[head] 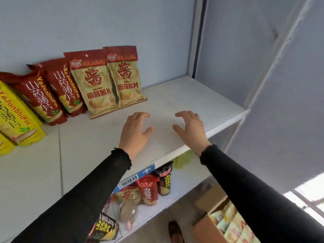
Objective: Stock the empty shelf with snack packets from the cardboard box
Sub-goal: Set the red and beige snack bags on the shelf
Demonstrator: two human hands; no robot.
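Snack packets stood in a row along the back of the white shelf (175,95), leaning on the blue-grey rear wall. From the right: two tan packets with red tops marked MAJIANG (125,76), side by side and touching; two dark red packets (50,92), tilted leftward and overlapping; yellow packets (15,116) at the left edge, partly cut off by the frame.

Left hand (135,132): empty, fingers spread and loosely bent, above the bare shelf surface in front of the tan packets; contact with the shelf could not be told.

Right hand (190,128): empty, fingers spread and loosely bent, near the shelf's front edge, apart from the left hand.

Both arms wore black sleeves.

Cardboard box (208,227): on the floor at lower right, open, holding pale packets; detail blurred.

Lower shelf (166,200): held several mixed packets, red and black among them, behind a blue label with a barcode (133,178) on the upper shelf's front edge.
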